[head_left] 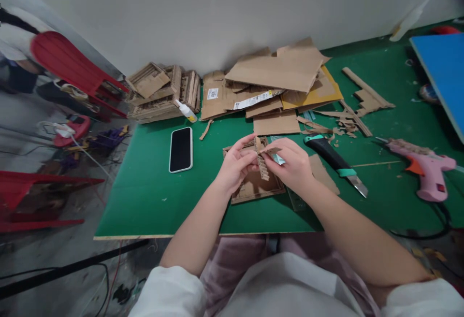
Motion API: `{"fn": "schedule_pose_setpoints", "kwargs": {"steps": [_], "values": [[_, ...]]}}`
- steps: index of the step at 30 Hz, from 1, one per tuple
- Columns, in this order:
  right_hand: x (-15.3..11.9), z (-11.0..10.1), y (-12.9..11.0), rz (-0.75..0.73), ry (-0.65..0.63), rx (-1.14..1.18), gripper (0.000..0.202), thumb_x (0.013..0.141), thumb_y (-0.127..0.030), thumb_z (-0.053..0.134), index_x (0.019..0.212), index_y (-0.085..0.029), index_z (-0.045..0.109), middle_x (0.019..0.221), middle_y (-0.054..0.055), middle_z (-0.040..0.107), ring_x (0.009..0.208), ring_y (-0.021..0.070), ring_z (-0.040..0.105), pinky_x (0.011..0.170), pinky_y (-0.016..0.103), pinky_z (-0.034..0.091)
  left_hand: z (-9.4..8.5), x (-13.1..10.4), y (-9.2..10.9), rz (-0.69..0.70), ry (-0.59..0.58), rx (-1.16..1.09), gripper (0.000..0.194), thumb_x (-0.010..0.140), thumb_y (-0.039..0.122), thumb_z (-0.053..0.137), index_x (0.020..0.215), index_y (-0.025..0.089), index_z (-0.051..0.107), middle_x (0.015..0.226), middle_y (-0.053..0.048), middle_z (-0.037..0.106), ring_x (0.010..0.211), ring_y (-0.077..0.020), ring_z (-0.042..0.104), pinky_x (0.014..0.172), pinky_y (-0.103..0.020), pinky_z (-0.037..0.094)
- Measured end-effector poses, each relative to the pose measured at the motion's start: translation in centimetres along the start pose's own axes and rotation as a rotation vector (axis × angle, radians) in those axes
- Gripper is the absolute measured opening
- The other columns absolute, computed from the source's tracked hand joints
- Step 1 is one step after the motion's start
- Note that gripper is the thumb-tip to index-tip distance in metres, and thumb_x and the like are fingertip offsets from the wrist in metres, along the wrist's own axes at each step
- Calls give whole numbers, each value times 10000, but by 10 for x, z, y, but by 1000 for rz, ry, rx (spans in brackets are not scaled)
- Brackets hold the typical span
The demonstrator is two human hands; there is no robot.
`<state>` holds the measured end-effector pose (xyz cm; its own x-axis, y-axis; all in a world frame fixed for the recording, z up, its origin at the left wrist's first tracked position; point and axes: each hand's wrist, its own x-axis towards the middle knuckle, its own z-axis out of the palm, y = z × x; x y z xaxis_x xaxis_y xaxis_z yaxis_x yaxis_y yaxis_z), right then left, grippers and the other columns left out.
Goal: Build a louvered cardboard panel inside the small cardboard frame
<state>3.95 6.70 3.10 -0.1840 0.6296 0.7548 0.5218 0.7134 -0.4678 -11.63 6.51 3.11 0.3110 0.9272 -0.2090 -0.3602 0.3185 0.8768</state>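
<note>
My left hand (236, 165) is closed, its thumb and fingers pinching a short strip of corrugated cardboard (263, 168) that shows its wavy edge. My right hand (293, 161) is closed too, its fingertips against the upper part of that strip, with a small cardboard flap between them. Below both hands lies a shallow cardboard frame (250, 192) with raised, layered rims, flat on the green table (145, 201). Something pale blue shows under my right fingers, partly hidden, and I cannot make out what it is.
A phone (181, 150) lies left; a small glue bottle (186, 111) leans by stacked cardboard frames (155, 90). Cardboard sheets (275, 70) pile up behind. Right are a utility knife (335, 162) with blade out, a pink glue gun (427, 167), scraps and a blue board (442, 75).
</note>
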Motion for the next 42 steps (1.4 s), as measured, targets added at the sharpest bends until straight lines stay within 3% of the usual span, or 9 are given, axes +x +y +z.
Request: {"fn": "schedule_pose_setpoints", "kwargs": {"steps": [11,24,35,42], "values": [[-1,0,-2,51,-28,14,53,780,-155,565,781,-184,610,762,55,667,731,159,603,666,296,511,1,0,1,-7,-13,0,535,685,313,705,1180,254,510,898,-20,626,581,-64,569,567,-192,495],[-1,1,-3,104,-8,84,55,783,-151,561,791,-188,600,787,49,667,756,154,607,675,291,514,2,-3,4,17,-38,-17,544,693,257,697,1187,272,467,706,29,581,655,-97,595,603,-196,500],[0,-3,0,54,-62,105,103,808,-161,542,837,-204,630,804,45,679,782,154,624,701,303,522,1,-3,4,9,-35,10,532,700,282,682,1187,261,470,788,-1,639,618,-111,619,592,-227,516],[1,-2,-2,74,-68,74,79,802,-172,546,733,-184,583,720,44,646,709,146,595,651,282,491,0,-3,3,4,-71,-6,482,727,274,659,1176,238,489,810,-17,646,602,-117,619,595,-244,521]]}}
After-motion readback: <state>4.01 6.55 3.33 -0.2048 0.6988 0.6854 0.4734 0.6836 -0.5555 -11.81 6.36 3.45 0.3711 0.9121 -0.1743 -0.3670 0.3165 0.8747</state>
